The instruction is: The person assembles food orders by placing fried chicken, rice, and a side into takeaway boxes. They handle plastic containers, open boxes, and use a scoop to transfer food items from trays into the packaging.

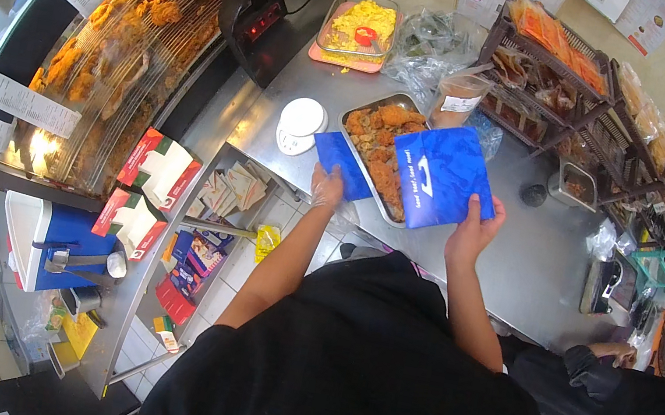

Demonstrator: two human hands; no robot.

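A big steel tabletop (509,265) carries a tray (376,102) of fried food (384,141), perhaps set close for easy reach. Over it, the right hand (477,229) has its grip pinched on a wide blue bag (438,173); the left hand (327,186) pinches a smaller blue packet (345,158).

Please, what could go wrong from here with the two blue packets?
The packet in the right hand overlaps the metal tray in this view, so it might brush the fried food and get greasy.

The smaller-looking packet in the left hand appears near the white scale; a sideways swing could bump it.
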